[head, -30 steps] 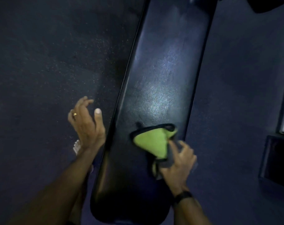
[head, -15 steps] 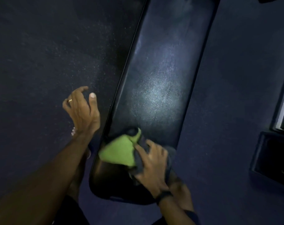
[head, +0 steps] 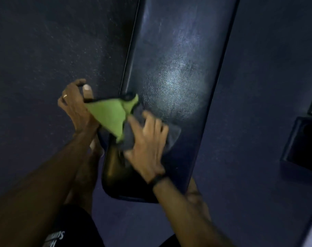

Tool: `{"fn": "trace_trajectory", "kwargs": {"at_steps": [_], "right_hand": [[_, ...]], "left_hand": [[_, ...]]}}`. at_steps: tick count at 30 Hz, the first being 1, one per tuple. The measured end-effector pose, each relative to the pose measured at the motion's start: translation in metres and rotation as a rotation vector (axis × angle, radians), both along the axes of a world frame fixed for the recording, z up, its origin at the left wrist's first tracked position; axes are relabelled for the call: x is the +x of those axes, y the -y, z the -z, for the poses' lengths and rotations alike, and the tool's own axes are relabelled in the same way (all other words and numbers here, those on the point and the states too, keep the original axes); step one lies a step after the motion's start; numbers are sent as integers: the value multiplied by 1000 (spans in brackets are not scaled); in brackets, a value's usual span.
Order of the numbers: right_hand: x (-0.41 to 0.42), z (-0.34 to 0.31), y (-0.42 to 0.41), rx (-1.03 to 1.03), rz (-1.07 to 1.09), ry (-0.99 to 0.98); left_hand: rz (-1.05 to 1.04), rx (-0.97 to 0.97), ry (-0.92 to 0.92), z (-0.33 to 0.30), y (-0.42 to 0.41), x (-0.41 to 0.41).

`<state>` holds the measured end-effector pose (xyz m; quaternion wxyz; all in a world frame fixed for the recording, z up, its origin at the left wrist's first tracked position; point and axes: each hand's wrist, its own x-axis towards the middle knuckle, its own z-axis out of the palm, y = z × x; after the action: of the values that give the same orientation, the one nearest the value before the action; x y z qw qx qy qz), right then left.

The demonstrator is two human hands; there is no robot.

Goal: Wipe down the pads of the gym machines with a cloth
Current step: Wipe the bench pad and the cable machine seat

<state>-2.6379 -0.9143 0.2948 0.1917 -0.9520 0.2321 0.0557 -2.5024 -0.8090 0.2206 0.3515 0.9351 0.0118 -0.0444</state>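
Note:
A long dark padded bench runs from the top of the view down to its rounded near end. A cloth, green on one face and grey on the other, lies across the pad's left side. My right hand presses on its grey part with fingers spread, blurred by motion. The cloth's green flap sticks out past the pad's left edge. It overlaps my left hand, which hovers beside that edge with loosely curled fingers and a ring. I see no grip on the cloth there.
Dark speckled floor lies on both sides of the bench. A dark box-like object stands at the right edge. My legs in black shorts and bare feet flank the pad's near end.
My right hand has swept the cloth from the pad's right side across to its left edge. The green flap now reaches my left hand, which has stayed beside the pad.

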Motion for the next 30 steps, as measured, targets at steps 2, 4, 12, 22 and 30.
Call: {"fn": "trace_trajectory", "kwargs": {"at_steps": [2,4,12,22,30], "right_hand": [[-58,-1,-11,27,-72,-20],[-93,2,6,20,-16,14],[84,16,124,-168,738,242],[0,10,113,-69,275,147],[230,23,267,-229,847,135]], "left_hand": [[-3,11,7,-2,-5,5],[7,18,25,-5,-4,9],[-41,-71,41,-7,34,17],[170,-222,172,-28,120,91],[204,-202,203,-28,209,126]]}}
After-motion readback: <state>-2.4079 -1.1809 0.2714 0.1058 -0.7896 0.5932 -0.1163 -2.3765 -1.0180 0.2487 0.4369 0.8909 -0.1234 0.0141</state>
